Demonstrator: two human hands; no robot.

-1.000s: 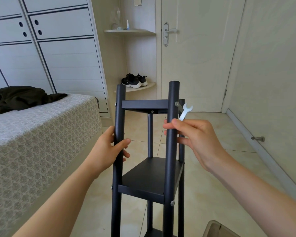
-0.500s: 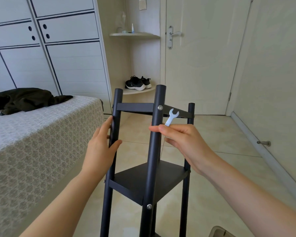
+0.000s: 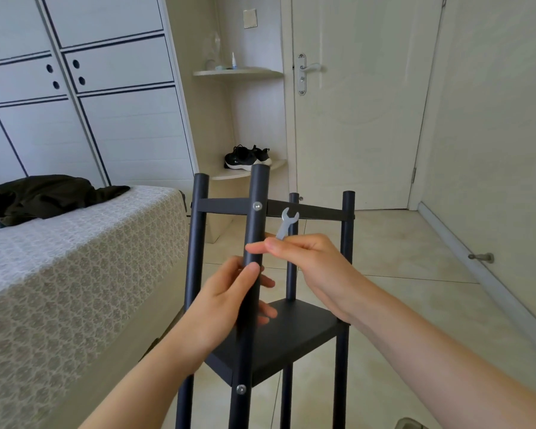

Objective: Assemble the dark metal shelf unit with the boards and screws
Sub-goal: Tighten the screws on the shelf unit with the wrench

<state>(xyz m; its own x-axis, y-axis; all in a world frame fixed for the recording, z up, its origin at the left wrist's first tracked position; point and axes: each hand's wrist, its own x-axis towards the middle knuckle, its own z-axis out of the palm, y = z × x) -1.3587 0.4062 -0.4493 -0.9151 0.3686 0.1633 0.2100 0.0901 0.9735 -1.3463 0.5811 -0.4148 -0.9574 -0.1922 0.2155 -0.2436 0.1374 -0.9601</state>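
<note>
Tiled floor, shelf unit upright beside bed; left hand grips vertical front post; right hand pinches wrench, open end up; top screw just up-left of wrench, nearer right hand

On my feed the room is pale and evenly lit: a white wardrobe with dark trim fills the left wall, and in front of it stands a bed under a patterned cover with a dark garment lying on top. In the far corner I see curved corner shelves, the lower one holding black sneakers, beside a closed cream door with a silver handle. Glossy beige floor tiles run to the plain right wall, where a door stopper sticks out low down.
</note>
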